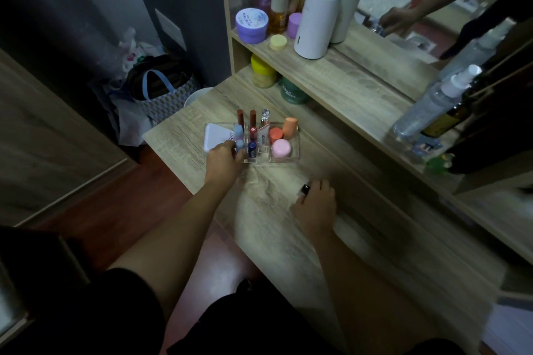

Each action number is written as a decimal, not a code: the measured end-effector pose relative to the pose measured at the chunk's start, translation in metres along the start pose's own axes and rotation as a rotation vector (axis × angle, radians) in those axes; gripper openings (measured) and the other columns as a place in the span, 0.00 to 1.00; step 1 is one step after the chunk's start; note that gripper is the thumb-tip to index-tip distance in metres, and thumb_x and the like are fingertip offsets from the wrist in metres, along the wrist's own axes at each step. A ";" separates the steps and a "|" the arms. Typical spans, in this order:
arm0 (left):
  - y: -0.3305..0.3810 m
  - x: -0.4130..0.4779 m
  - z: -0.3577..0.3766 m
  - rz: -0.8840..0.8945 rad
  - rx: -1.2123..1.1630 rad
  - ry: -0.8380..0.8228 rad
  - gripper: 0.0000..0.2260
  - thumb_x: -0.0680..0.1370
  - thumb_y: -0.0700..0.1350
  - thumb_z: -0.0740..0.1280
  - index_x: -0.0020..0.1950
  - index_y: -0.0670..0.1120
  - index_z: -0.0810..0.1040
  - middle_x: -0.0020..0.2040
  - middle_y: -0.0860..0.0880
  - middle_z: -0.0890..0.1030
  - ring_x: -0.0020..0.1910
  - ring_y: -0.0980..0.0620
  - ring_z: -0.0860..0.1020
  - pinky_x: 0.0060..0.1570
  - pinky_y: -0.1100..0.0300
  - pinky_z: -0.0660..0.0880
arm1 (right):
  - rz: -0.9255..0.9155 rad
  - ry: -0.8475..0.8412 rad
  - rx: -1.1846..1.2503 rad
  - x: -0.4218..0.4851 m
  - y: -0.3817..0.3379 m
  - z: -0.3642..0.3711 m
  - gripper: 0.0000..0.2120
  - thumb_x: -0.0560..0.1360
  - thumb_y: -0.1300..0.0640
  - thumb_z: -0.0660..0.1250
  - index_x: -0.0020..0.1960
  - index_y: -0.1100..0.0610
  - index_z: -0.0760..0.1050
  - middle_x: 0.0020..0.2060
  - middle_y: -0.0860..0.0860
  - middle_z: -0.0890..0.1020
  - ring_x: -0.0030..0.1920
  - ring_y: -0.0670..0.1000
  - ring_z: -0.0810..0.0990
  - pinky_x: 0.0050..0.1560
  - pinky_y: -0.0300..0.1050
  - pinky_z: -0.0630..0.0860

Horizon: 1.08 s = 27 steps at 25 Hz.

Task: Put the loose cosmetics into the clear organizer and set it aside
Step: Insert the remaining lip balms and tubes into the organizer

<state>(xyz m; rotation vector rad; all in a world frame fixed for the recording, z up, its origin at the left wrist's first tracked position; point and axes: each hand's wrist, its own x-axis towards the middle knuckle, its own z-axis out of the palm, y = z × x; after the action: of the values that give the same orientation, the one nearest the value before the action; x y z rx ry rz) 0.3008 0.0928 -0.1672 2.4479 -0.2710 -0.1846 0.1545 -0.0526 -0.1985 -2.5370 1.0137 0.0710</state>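
Observation:
The clear organizer (294, 150) stands on the wooden dressing table (274, 210). It holds two red lip tubes (246, 119), a clear-capped tube (264, 117), a dark blue tube (252, 150), a white tube (263, 137), orange items (284, 130), a pink round jar (281, 148) and a white flat case (217, 137). My left hand (223, 160) grips the organizer's front left edge, by a pale blue and pink item (238, 135). My right hand (315, 204) rests on the table to the right and holds a small black item (305, 188) at its fingertips.
A shelf (331, 57) above the table carries a purple jar (251, 24), bottles and a white cylinder (317, 19). A yellow-lidded jar (262, 70) and a green jar (292, 91) sit below it. Spray bottles (432, 104) stand at the right by a mirror. Bags (155, 86) lie on the floor at the left.

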 end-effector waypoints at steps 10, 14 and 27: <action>-0.001 0.004 0.000 0.013 0.033 -0.006 0.11 0.77 0.43 0.64 0.46 0.35 0.79 0.44 0.35 0.83 0.44 0.37 0.80 0.44 0.50 0.74 | -0.235 0.152 0.582 0.010 -0.046 -0.006 0.14 0.72 0.64 0.68 0.57 0.59 0.76 0.53 0.57 0.80 0.53 0.53 0.79 0.52 0.41 0.73; -0.003 0.005 0.000 0.017 0.027 -0.025 0.10 0.77 0.43 0.65 0.50 0.36 0.79 0.47 0.36 0.83 0.46 0.38 0.80 0.46 0.51 0.74 | -0.241 0.134 0.810 0.030 -0.068 -0.011 0.15 0.71 0.64 0.70 0.56 0.57 0.77 0.50 0.55 0.83 0.47 0.49 0.82 0.48 0.38 0.78; -0.010 0.007 -0.002 0.056 0.007 -0.033 0.10 0.77 0.44 0.65 0.48 0.38 0.80 0.45 0.38 0.84 0.43 0.41 0.80 0.45 0.52 0.75 | -0.265 -0.067 0.782 0.048 -0.076 0.006 0.17 0.72 0.69 0.67 0.61 0.61 0.75 0.55 0.58 0.81 0.51 0.48 0.81 0.57 0.43 0.78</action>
<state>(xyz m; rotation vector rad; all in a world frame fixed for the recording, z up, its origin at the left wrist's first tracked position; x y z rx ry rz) 0.3094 0.0995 -0.1725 2.4431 -0.3553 -0.2005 0.2414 -0.0320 -0.1862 -1.8988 0.5175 -0.2635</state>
